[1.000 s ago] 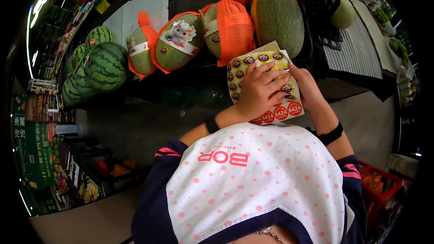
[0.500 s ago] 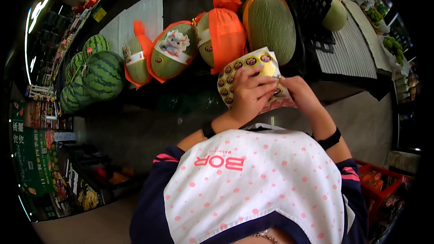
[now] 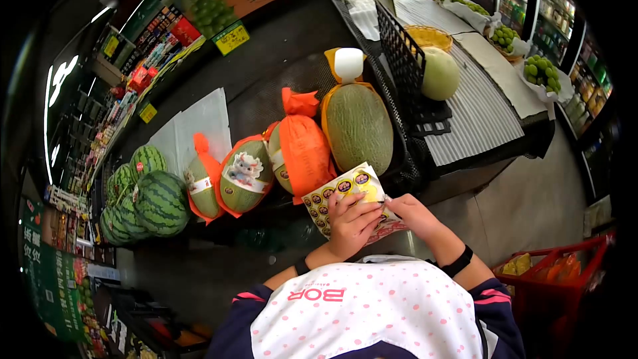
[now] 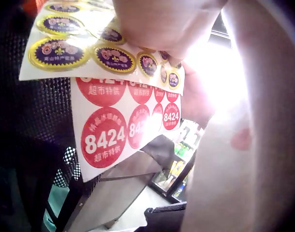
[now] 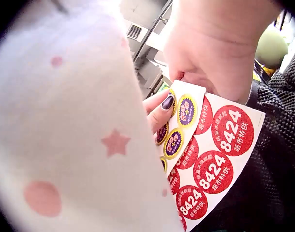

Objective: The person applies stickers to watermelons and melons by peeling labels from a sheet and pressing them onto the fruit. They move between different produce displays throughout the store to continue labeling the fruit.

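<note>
Two sticker sheets are held in front of the chest. The upper sheet (image 3: 319,211) bears purple round stickers with yellow rims. Beneath it lies a sheet of red 8424 stickers (image 4: 104,135), its lower part sticking out. My left hand (image 3: 351,229) grips the sheets from the left, fingers spread across the top face; in the right wrist view its dark-nailed thumb (image 5: 162,111) presses on the purple stickers. At the right edge, my right hand (image 3: 417,218) pinches the sheets, its fingertips partly hidden in the right wrist view.
Netted melons in orange wrapping (image 3: 307,153) and a large netted melon (image 3: 361,129) stand on the dark display beyond the sheets. Watermelons (image 3: 161,203) are piled at left. A black plastic crate panel (image 3: 402,60) and a pale melon (image 3: 440,74) are at right, above a red basket (image 3: 551,279).
The head view has lifted, so the display sits lower and more of its far side shows. Both hands stay on the sheets, whose lower red part has tilted away from the head view.
</note>
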Demonstrator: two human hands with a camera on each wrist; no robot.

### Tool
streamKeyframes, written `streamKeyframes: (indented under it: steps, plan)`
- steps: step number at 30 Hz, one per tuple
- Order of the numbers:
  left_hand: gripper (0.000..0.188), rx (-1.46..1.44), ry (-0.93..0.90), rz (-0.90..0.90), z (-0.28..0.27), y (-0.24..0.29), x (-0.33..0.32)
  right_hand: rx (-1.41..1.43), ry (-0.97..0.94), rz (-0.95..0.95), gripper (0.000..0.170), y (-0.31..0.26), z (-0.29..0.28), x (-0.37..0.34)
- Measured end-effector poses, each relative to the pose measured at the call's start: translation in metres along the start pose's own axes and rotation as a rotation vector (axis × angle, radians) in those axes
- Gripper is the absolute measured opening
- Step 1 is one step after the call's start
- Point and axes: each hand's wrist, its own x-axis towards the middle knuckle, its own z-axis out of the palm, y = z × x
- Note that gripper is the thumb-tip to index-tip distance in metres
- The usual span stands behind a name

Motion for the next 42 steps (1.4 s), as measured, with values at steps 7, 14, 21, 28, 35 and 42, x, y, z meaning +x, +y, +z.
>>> streamKeyframes:
  steps: [7, 14, 21, 28, 35, 42]
  plan:
    - [0.014, -0.070, 0.040, -0.016, 0.011, 0.004, -0.001, -0.174, -0.075, -0.145, 0.037, 0.009, -0.009, -0.007]
    - [0.018, -0.132, -0.005, 0.068, 0.001, -0.002, 0.010, -0.267, -0.030, 0.036, 0.036, -0.012, -0.012, -0.014]
    - [0.013, -0.173, -0.110, -0.190, -0.025, -0.037, 0.088, -0.024, 0.182, 0.023, 0.034, 0.017, -0.039, -0.021]
    - [0.011, 0.123, -0.130, -0.194, 0.004, -0.082, 0.112, -0.185, 0.258, 0.015, 0.037, 0.037, -0.058, -0.035]
    - [0.046, 0.130, -0.123, -0.235, 0.017, -0.092, 0.114, -0.007, 0.254, 0.063, 0.037, 0.028, -0.048, -0.040]
    - [0.037, 0.088, 0.033, -0.201, 0.038, -0.098, 0.103, -0.010, 0.217, 0.050, 0.036, 0.026, -0.040, -0.034]
